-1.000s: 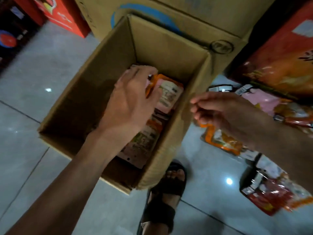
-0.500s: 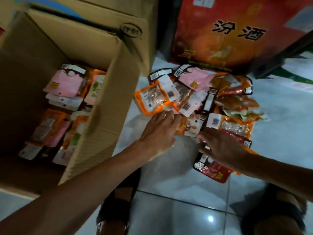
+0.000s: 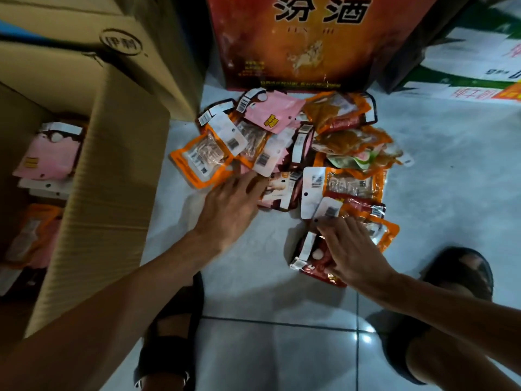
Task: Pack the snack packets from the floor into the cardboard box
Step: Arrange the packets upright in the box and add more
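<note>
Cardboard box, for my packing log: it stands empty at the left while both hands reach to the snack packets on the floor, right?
Not empty: the head view shows the cardboard box holding a pink packet and orange packets. The rest stands.

Cardboard box (image 3: 107, 193) partly off-frame left

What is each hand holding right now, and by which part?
Nothing is visibly gripped: the left hand and right hand lie open on the snack packets.

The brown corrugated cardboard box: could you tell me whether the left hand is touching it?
Apart. The head view shows pale floor between the left hand and the brown cardboard box.
</note>
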Demonstrator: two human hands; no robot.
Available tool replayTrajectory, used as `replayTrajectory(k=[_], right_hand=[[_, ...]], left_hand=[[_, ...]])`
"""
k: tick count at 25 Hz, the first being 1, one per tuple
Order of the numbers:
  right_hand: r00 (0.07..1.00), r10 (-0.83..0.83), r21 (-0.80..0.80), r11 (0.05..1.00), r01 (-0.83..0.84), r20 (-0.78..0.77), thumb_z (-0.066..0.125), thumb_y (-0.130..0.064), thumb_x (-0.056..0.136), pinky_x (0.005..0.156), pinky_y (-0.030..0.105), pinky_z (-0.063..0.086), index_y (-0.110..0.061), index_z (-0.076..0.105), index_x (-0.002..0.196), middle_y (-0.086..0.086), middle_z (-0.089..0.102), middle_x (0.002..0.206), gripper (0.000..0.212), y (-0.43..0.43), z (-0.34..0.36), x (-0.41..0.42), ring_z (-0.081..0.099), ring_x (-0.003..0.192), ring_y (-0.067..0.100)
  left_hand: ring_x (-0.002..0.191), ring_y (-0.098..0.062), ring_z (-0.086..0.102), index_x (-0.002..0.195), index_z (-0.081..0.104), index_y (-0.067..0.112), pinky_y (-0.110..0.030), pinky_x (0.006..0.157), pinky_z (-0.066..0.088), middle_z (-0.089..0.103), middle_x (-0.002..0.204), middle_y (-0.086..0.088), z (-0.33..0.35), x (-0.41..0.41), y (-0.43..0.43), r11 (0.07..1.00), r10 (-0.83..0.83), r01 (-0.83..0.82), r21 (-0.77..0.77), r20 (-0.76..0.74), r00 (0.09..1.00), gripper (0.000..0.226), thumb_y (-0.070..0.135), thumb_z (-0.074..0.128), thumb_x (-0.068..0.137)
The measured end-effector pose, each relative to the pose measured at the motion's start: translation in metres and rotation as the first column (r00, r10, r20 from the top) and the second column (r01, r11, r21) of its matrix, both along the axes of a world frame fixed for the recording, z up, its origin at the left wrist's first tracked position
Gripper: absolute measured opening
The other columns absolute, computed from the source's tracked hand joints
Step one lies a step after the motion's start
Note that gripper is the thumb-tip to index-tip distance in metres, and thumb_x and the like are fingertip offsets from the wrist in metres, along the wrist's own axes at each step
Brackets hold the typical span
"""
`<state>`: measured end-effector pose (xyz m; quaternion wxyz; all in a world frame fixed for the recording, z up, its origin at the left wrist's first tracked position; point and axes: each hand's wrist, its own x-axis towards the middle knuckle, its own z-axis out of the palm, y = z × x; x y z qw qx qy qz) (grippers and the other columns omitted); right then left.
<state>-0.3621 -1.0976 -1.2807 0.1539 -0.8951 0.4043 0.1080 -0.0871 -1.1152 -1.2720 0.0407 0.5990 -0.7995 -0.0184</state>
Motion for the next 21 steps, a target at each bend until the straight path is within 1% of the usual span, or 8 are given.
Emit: replayTrajectory(k=[4,7,11,13,16,18,19,21], right_hand=[[0.988,-0.070,0.105,0.993,0.056,0.137,0.088,-0.029,0.061,0.075,0.040,0.061,-0.015,0.038,0.129,0.012,0.056,0.124,0.086,0.005,0.008,-0.003,0.064,0.103,0.028],[0.965,-0.214,0.248,0.953,0.172,0.152,0.078,-0.034,0.077,0.087,0.035,0.058,-0.024,0.037,0.129,0.006,0.060,0.132,0.067,-0.002,0.015,0.002,0.064,0.113,0.022],[0.781,-0.562,0.602,0.733,0.317,0.272,0.082,-0.024,0.072,0.077,0.011,0.053,-0.025,0.048,0.118,-0.010,0.066,0.113,0.057,-0.031,0.044,0.032,0.066,0.096,-0.002],[0.587,-0.754,0.797,0.533,0.286,0.294,0.084,-0.008,0.066,0.075,0.016,0.055,-0.025,0.055,0.112,-0.005,0.072,0.102,0.057,-0.050,0.062,0.053,0.069,0.095,0.002],[0.392,-0.891,0.934,0.315,0.171,0.229,0.080,-0.002,0.067,0.076,0.025,0.057,-0.014,0.063,0.114,0.000,0.076,0.102,0.052,-0.072,0.072,0.080,0.072,0.094,0.015],[0.338,-0.934,0.973,0.176,0.149,0.117,0.081,-0.010,0.064,0.086,0.035,0.056,-0.013,0.066,0.114,0.003,0.075,0.106,0.051,-0.078,0.074,0.097,0.071,0.099,0.021],[0.287,-0.957,0.983,0.094,0.158,0.046,0.081,-0.011,0.062,0.089,0.040,0.055,-0.013,0.068,0.111,0.006,0.075,0.105,0.051,-0.078,0.073,0.104,0.071,0.099,0.023],[0.203,-0.978,0.984,-0.001,0.178,-0.038,0.080,-0.012,0.060,0.084,0.038,0.057,-0.013,0.070,0.107,0.008,0.076,0.102,0.049,-0.075,0.072,0.117,0.073,0.094,0.023]], left_hand=[[0.075,-0.025,0.071,0.113,0.071,0.018,-0.033,0.059,0.054,0.075,0.102,-0.002,0.020,0.001,0.002,0.995,0.092,-0.095,-0.012,-0.163,0.982,0.027,0.011,0.068,0.087],[0.074,-0.028,0.071,0.098,0.071,0.015,-0.026,0.056,0.040,0.076,0.087,-0.005,0.036,0.003,-0.003,0.982,0.188,-0.187,0.025,-0.252,0.949,0.014,0.018,0.073,0.084],[0.076,-0.035,0.066,0.089,0.066,0.014,-0.029,0.057,0.032,0.073,0.076,-0.009,0.053,0.015,-0.015,0.891,0.454,-0.418,0.177,-0.386,0.803,0.023,0.036,0.072,0.087],[0.065,-0.028,0.061,0.078,0.059,0.009,-0.032,0.053,0.035,0.064,0.064,-0.007,0.059,0.023,-0.017,0.818,0.575,-0.482,0.315,-0.502,0.647,0.031,0.035,0.073,0.087],[0.074,-0.021,0.065,0.090,0.063,-0.007,-0.028,0.073,0.055,0.072,0.086,-0.023,0.063,0.030,-0.018,0.676,0.729,-0.331,0.658,-0.664,0.166,0.028,0.019,0.074,0.086],[0.093,-0.034,0.072,0.105,0.066,-0.007,-0.053,0.092,0.056,0.074,0.102,-0.024,0.062,0.032,-0.011,0.620,0.759,-0.151,0.770,-0.637,-0.132,0.032,0.017,0.075,0.085],[0.098,-0.037,0.072,0.109,0.066,-0.004,-0.059,0.093,0.054,0.075,0.105,-0.021,0.063,0.031,-0.008,0.602,0.765,-0.104,0.792,-0.609,-0.211,0.032,0.017,0.074,0.085],[0.090,-0.029,0.075,0.110,0.068,0.002,-0.053,0.086,0.059,0.078,0.098,-0.012,0.065,0.030,-0.004,0.569,0.774,-0.115,0.814,-0.577,-0.261,0.026,0.016,0.070,0.089]])
